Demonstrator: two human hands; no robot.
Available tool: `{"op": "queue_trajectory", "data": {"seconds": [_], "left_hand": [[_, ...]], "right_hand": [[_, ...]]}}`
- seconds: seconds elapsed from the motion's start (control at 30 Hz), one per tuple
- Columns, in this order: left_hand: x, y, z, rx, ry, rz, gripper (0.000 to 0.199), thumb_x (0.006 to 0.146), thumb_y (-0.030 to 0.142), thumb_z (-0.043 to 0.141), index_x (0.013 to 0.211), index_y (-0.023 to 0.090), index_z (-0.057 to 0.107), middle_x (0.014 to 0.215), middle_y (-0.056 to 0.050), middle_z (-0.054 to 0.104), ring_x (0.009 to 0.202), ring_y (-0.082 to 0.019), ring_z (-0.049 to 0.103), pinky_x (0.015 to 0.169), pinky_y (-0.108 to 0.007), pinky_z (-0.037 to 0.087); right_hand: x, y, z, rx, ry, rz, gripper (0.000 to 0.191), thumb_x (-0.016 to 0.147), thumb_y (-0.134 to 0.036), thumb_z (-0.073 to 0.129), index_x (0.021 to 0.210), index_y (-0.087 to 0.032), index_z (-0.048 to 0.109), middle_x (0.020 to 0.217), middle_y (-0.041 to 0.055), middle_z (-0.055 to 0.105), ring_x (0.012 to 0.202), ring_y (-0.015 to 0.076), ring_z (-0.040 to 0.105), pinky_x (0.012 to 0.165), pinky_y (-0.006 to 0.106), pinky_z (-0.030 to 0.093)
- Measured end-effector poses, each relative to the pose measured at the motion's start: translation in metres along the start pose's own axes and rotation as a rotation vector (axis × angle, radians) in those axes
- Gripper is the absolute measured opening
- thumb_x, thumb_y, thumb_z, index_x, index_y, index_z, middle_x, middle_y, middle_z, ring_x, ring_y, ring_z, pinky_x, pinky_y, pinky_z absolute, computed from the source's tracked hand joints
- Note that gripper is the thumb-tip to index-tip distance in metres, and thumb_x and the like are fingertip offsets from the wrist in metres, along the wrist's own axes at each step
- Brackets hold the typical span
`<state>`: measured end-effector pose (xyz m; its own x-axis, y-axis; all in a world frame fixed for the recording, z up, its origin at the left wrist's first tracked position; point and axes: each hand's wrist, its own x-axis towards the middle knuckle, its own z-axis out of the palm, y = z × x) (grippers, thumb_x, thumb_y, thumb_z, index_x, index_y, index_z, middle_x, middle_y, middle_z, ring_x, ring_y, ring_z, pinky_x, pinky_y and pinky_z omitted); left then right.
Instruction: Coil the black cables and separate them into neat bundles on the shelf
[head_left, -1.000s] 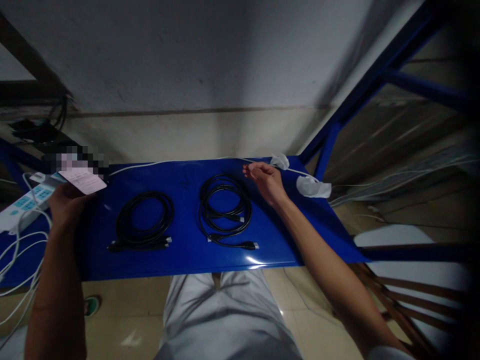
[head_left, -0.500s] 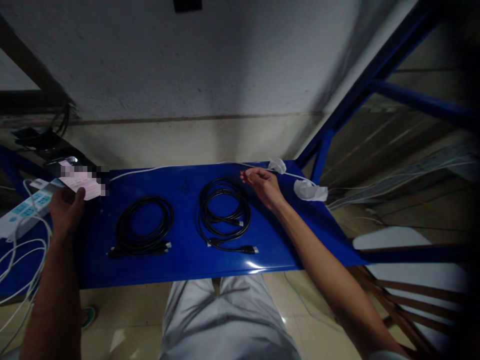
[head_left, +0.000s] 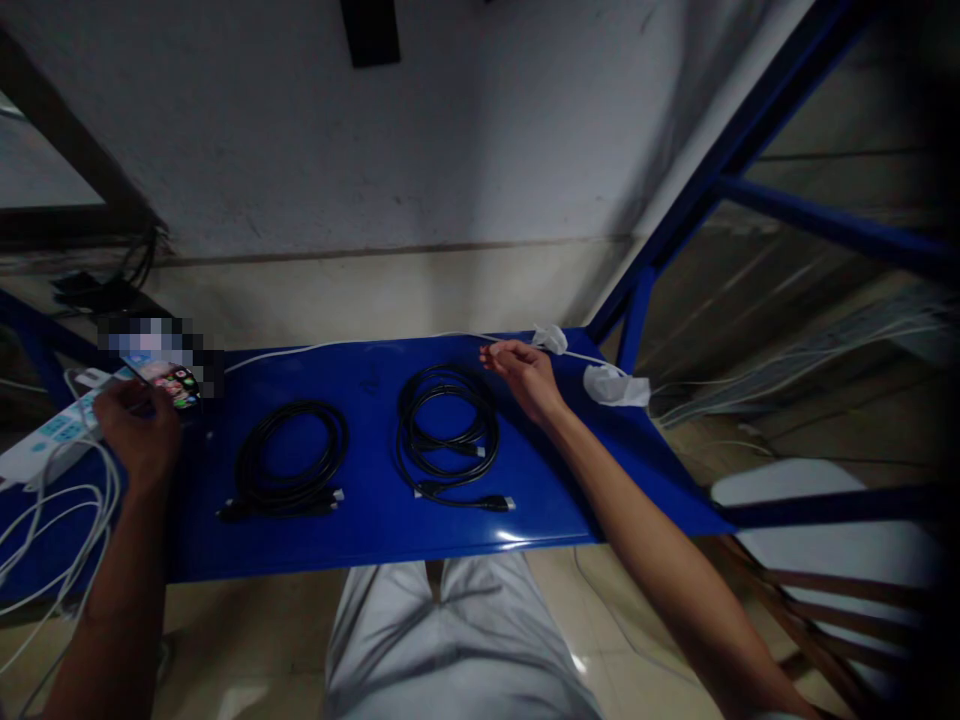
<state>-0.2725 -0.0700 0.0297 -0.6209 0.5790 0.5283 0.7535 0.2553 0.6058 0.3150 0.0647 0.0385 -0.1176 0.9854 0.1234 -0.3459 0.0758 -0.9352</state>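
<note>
My left hand [head_left: 141, 425] is at the left end of the blue table [head_left: 367, 540], its fingers closed on the lower edge of a phone [head_left: 176, 386] with a lit screen, partly blurred out. Over the table's back right part is my right hand [head_left: 525, 375], fingers pressed together around a small reddish thing too small to name. To its left lies a coiled black cable [head_left: 491, 430] with its plugs toward the front. Another coiled black cable [head_left: 251, 465] rests further left, between the phone and the first coil.
A white power strip [head_left: 49, 445] and loops of white cable [head_left: 97, 540] are at the far left. Crumpled white wrapping [head_left: 616, 386] lies at the right end beside a thin white cord. A blue frame post [head_left: 637, 310] and a wooden chair [head_left: 840, 590] stand right.
The phone screen now shows app icons instead of a pink page. My left hand has shifted slightly right and down. My right hand stays nearly where it was.
</note>
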Motion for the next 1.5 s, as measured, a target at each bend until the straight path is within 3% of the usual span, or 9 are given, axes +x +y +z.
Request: {"op": "queue_trajectory", "data": {"seconds": [0.1, 0.27, 0.6, 0.9, 1.1, 1.2, 1.33, 1.4, 1.5], "left_hand": [[-0.001, 0.000, -0.001, 0.019, 0.148, 0.029, 0.025, 0.094, 0.020, 0.069, 0.114, 0.011, 0.057, 0.104, -0.004, 0.053, 0.097, -0.021, 0.056, 0.100, -0.040, 0.052], [-0.002, -0.004, -0.002, 0.014, 0.207, 0.038, 0.016, 0.094, 0.020, 0.066, 0.107, 0.012, 0.063, 0.095, -0.002, 0.054, 0.093, -0.021, 0.056, 0.096, -0.039, 0.053], [-0.006, 0.008, 0.002, 0.007, 0.151, 0.048, 0.022, 0.096, 0.022, 0.068, 0.112, 0.008, 0.067, 0.093, -0.001, 0.059, 0.083, -0.016, 0.057, 0.088, -0.032, 0.054], [-0.004, 0.018, 0.010, 0.015, 0.133, 0.117, 0.024, 0.098, 0.025, 0.068, 0.112, 0.006, 0.069, 0.096, -0.003, 0.061, 0.087, -0.019, 0.058, 0.094, -0.036, 0.053], [-0.015, 0.033, 0.001, -0.011, 0.113, 0.134, 0.031, 0.099, 0.035, 0.066, 0.115, 0.009, 0.070, 0.102, -0.006, 0.067, 0.093, -0.021, 0.065, 0.097, -0.038, 0.055], [-0.033, 0.057, -0.010, -0.079, 0.107, 0.175, 0.033, 0.098, 0.041, 0.066, 0.114, 0.013, 0.072, 0.106, -0.007, 0.071, 0.094, -0.023, 0.067, 0.099, -0.042, 0.056], [-0.093, 0.124, -0.016, -0.216, -0.083, 0.406, 0.022, 0.101, 0.042, 0.069, 0.110, 0.023, 0.074, 0.106, -0.005, 0.074, 0.097, -0.026, 0.071, 0.101, -0.048, 0.057], [-0.136, 0.167, -0.010, -0.327, -0.349, 0.557, 0.015, 0.103, 0.038, 0.069, 0.116, 0.032, 0.074, 0.112, -0.006, 0.075, 0.104, -0.028, 0.073, 0.100, -0.051, 0.057], [-0.198, 0.222, 0.012, -0.392, -0.758, 0.841, 0.041, 0.102, 0.044, 0.073, 0.143, 0.043, 0.067, 0.123, -0.010, 0.075, 0.118, -0.034, 0.069, 0.101, -0.060, 0.056]], "right_hand": [[0.003, 0.002, -0.002, 0.031, 0.056, -0.039, 0.019, 0.076, -0.037, 0.093, 0.084, -0.025, 0.081, 0.101, 0.0042, 0.082, 0.097, 0.0214, 0.076, 0.100, 0.038, 0.062], [0.007, 0.002, -0.006, 0.062, 0.111, -0.069, 0.020, 0.075, -0.035, 0.092, 0.084, -0.025, 0.077, 0.103, 0.0035, 0.082, 0.097, 0.0211, 0.076, 0.099, 0.038, 0.063], [0.011, -0.001, -0.013, 0.022, 0.155, -0.127, 0.032, 0.077, -0.045, 0.092, 0.089, -0.025, 0.070, 0.104, 0.0037, 0.082, 0.098, 0.0200, 0.077, 0.096, 0.036, 0.062], [0.015, -0.003, -0.021, 0.033, 0.172, -0.156, 0.029, 0.079, -0.043, 0.092, 0.089, -0.027, 0.071, 0.103, 0.0021, 0.083, 0.099, 0.0198, 0.077, 0.100, 0.037, 0.062], [0.013, -0.003, -0.017, 0.014, 0.141, -0.157, 0.033, 0.080, -0.048, 0.092, 0.091, -0.026, 0.070, 0.106, 0.0045, 0.084, 0.100, 0.0204, 0.078, 0.101, 0.037, 0.062], [0.010, -0.003, -0.014, -0.002, 0.113, -0.154, 0.034, 0.081, -0.051, 0.091, 0.091, -0.027, 0.070, 0.106, 0.0048, 0.084, 0.102, 0.0217, 0.079, 0.103, 0.039, 0.061], [0.004, -0.004, -0.008, -0.047, 0.051, -0.165, 0.034, 0.082, -0.053, 0.091, 0.090, -0.026, 0.072, 0.105, 0.0043, 0.084, 0.101, 0.0231, 0.079, 0.103, 0.042, 0.061], [0.000, -0.006, -0.003, -0.081, 0.001, -0.171, 0.034, 0.083, -0.054, 0.091, 0.091, -0.026, 0.073, 0.106, 0.0050, 0.084, 0.102, 0.0239, 0.079, 0.103, 0.043, 0.061], [-0.008, -0.009, 0.007, -0.127, -0.061, -0.177, 0.034, 0.086, -0.055, 0.090, 0.091, -0.026, 0.074, 0.107, 0.0060, 0.085, 0.101, 0.0249, 0.079, 0.103, 0.045, 0.061]]}}
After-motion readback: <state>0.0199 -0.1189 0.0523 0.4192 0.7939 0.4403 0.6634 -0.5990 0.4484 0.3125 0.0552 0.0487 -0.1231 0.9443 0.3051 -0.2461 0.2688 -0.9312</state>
